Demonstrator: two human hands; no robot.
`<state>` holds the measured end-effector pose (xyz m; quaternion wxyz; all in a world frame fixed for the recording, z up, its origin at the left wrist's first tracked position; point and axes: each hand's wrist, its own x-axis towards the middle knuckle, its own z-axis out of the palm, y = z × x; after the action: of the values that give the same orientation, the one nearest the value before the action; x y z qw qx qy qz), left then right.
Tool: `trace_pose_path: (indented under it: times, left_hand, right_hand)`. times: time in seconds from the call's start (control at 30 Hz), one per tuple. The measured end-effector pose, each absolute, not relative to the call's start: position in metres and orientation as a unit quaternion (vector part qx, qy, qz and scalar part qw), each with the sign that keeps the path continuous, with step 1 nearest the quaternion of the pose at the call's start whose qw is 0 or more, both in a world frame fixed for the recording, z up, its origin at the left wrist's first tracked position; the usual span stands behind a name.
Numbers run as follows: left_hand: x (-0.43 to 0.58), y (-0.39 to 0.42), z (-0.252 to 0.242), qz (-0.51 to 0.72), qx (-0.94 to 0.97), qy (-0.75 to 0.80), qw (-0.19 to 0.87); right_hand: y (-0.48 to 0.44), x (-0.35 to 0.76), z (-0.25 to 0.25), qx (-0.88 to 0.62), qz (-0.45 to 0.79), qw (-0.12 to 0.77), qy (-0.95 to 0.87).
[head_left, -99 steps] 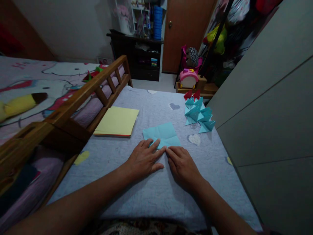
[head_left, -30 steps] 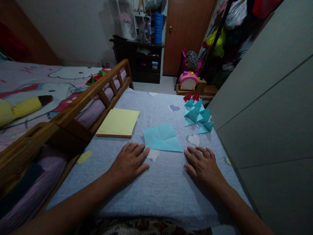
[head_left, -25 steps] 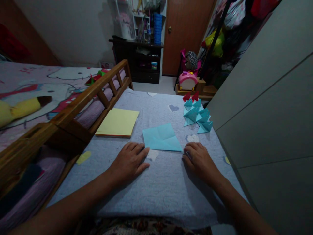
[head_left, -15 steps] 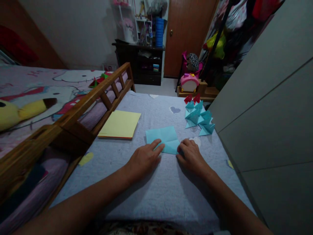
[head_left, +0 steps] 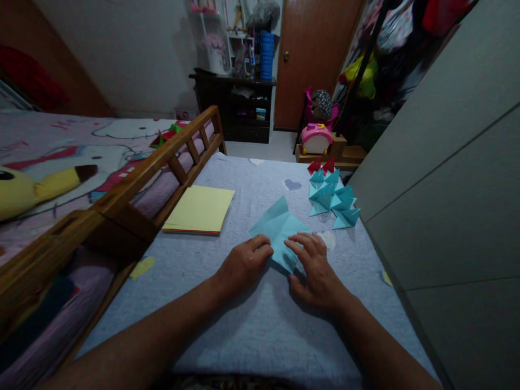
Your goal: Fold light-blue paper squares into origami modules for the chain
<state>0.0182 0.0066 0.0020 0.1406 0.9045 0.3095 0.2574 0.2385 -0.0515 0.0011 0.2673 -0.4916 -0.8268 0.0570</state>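
Blue paper sheet (head_left: 280, 226) is lying cornerwise on the near middle of the bedcover (head_left: 252, 325), the left hand (head_left: 244, 265) pinching its left edge and the right hand (head_left: 316, 273) pressing it with spread fingers, so aligning corners exactly is probably mattering most.

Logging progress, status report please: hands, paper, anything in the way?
Left hand curled at edge of light blue paper sheet, grip unclear. Right hand flat on it, open. Yellow paper stack, folded blue pieces sit apart.
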Motion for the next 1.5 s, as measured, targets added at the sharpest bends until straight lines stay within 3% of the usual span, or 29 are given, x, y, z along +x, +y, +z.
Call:
trace_pose_path:
  times: [0.27,0.57,0.67,0.83,1.0,1.1,1.27,1.5]
  left_hand:
    - [0.008,0.014,-0.001,0.315,0.868,0.285,0.256]
    - [0.006,0.018,-0.004,0.308,0.857,0.297,0.287]
    - [0.005,0.018,-0.006,0.281,0.872,0.326,0.235]
    - [0.007,0.008,-0.001,0.234,0.884,0.401,0.059]
    - [0.009,0.0,0.004,0.275,0.893,0.357,0.006]
    - [0.009,0.002,0.0,0.303,0.903,0.298,0.058]
    - [0.006,0.009,-0.004,0.295,0.875,0.301,0.236]
    - [0.002,0.012,0.001,0.263,0.858,0.329,0.293]
  right_hand:
    - [-0.05,0.242,-0.004,-0.511,-0.015,0.254,-0.821]
    - [-0.045,0.242,-0.011,-0.457,-0.01,0.313,-0.832]
    - [-0.045,0.24,-0.01,-0.459,0.02,0.295,-0.838]
    - [-0.044,0.235,-0.006,-0.461,0.042,0.28,-0.841]
    - [-0.045,0.228,-0.004,-0.443,0.029,0.297,-0.845]
    - [-0.047,0.228,-0.004,-0.445,0.046,0.289,-0.847]
    - [-0.046,0.241,-0.006,-0.508,0.089,0.3,-0.803]
    - [-0.038,0.263,-0.015,-0.556,0.133,0.292,-0.767]
